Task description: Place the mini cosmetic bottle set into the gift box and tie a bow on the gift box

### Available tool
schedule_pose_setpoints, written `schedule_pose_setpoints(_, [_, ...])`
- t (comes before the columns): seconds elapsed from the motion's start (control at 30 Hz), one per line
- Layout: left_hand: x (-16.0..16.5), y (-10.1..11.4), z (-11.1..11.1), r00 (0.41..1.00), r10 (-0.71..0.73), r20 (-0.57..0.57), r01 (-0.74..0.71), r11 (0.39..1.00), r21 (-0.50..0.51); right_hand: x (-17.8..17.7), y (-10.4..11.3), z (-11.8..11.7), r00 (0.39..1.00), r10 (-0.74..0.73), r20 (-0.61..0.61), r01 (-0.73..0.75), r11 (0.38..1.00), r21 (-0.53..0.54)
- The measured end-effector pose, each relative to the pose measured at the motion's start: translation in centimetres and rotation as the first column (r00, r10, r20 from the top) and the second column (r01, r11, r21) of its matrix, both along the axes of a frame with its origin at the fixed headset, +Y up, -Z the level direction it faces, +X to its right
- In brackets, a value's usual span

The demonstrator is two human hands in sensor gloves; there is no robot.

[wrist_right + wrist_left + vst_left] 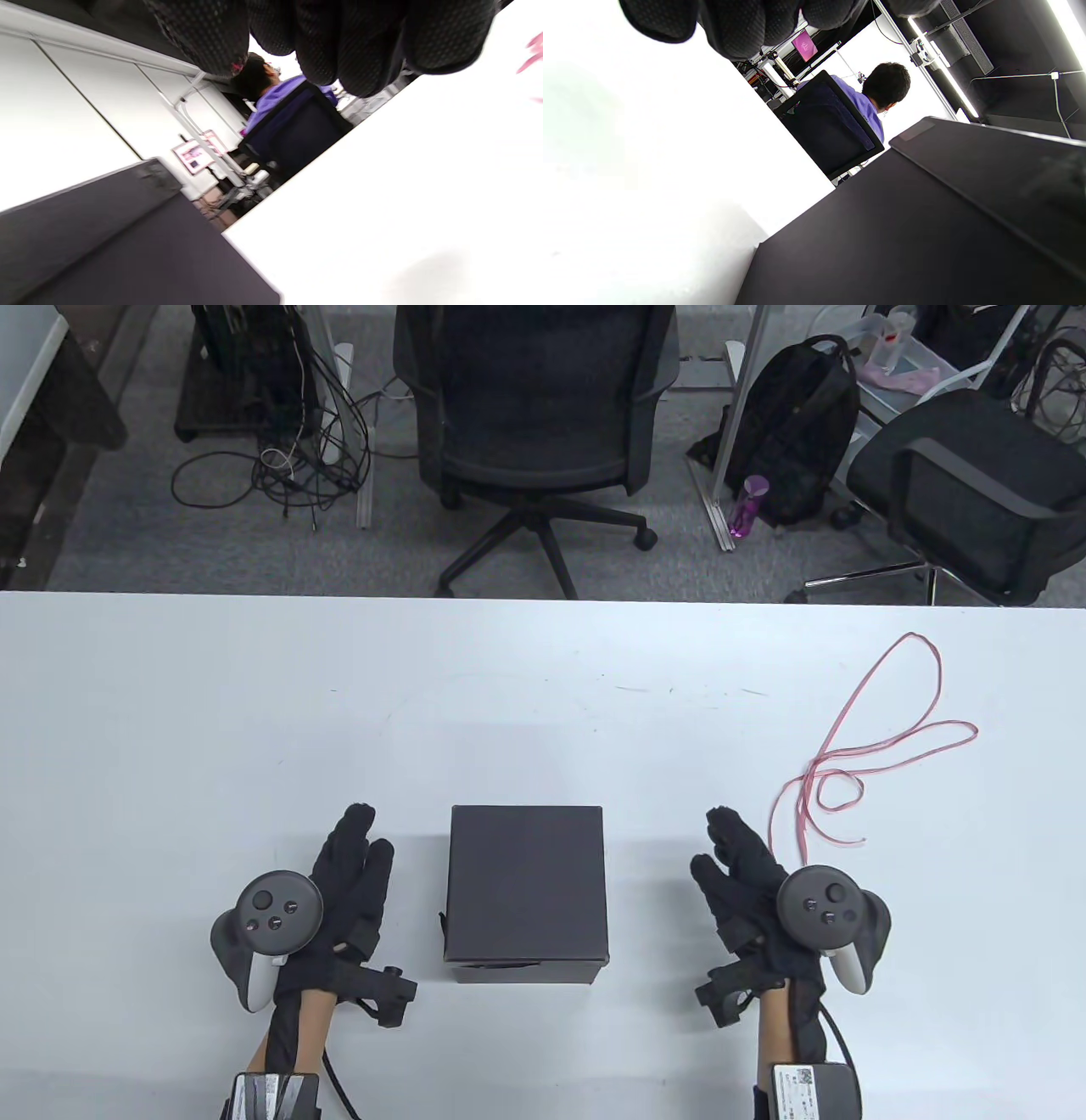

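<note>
A black gift box with its lid on stands near the front middle of the white table. Its dark side fills the lower right of the left wrist view and the lower left of the right wrist view. My left hand rests flat to the left of the box, fingers straight, holding nothing. My right hand lies to the right of the box, fingers relaxed and empty. A pink ribbon lies in loose loops at the right, beyond the right hand. No cosmetic bottles show in any view.
Beyond the table's far edge stand two black office chairs, a black backpack, a purple bottle and floor cables. A person in a purple top sits with their back turned behind a chair.
</note>
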State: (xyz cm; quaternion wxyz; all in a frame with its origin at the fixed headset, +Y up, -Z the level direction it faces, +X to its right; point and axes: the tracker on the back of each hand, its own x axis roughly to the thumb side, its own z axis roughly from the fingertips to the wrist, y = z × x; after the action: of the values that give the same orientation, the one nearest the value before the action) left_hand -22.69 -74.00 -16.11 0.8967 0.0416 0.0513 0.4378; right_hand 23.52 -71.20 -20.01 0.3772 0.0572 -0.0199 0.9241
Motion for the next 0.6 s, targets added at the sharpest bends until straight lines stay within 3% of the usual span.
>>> schedule_pose_setpoints(0.23, [0.0,-0.1,-0.1,0.999,-0.036,0.01,0.036,0.999,-0.011,4.8,-1.2,-2.9,0.956,0.193,0.22,-0.177,0.98,-0.093])
schedule_pose_setpoints(0.37, [0.1,-0.2,-0.1,0.998,-0.054,0.014,0.054,0.998,-0.018,6.7,-2.5,-4.9,0.867,0.414,0.276,-0.363,0.906,-0.218])
schedule_pose_setpoints(0.43, [0.1,-0.3,-0.1,0.998,-0.066,0.015,0.066,0.998,-0.024,7.3,-3.5,-6.0,0.794,0.528,0.302,-0.456,0.846,-0.277])
schedule_pose_setpoints(0.6, [0.0,-0.3,-0.2,0.997,-0.077,0.012,0.078,0.996,-0.034,7.4,-4.9,-7.8,0.684,0.669,0.291,-0.579,0.741,-0.341])
